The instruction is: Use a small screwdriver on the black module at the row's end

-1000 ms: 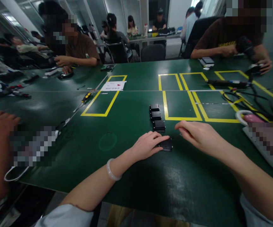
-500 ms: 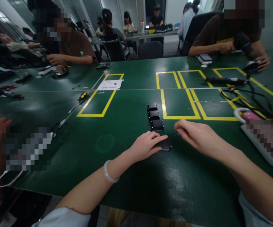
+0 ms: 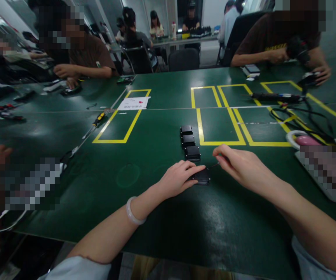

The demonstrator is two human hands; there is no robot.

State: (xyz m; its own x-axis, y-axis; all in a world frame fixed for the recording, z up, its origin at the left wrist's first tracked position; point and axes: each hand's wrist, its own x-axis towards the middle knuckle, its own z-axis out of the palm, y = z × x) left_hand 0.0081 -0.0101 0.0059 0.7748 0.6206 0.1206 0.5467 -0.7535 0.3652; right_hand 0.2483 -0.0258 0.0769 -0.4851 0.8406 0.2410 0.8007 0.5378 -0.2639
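My left hand [image 3: 177, 177] lies over a small flat black block [image 3: 202, 177] on the green table, its thumb and index finger gripping the block. Metal-looking points show at the block's corners. To the right, my right hand [image 3: 237, 163] is closed in a pinch on a thin rod-like tool [image 3: 214, 165] whose end reaches toward the block's upper right corner. The tool's exact kind is too small to make out. Just beyond my left hand stand three similar black blocks [image 3: 188, 140] in a row, running away from me.
Yellow tape outlines [image 3: 220, 144] mark the table [image 3: 156, 221]. A yellow-and-black screwdriver [image 3: 98, 119] and a paper sheet [image 3: 134, 103] lie left of centre. A power tool with cable [image 3: 277, 98] lies at right, near a blurred tray [image 3: 313, 171]. Co-workers sit opposite and at left.
The whole view has shifted slightly. Both hands keep nearly the same pose, the left on the black block and the right pinching the thin tool.
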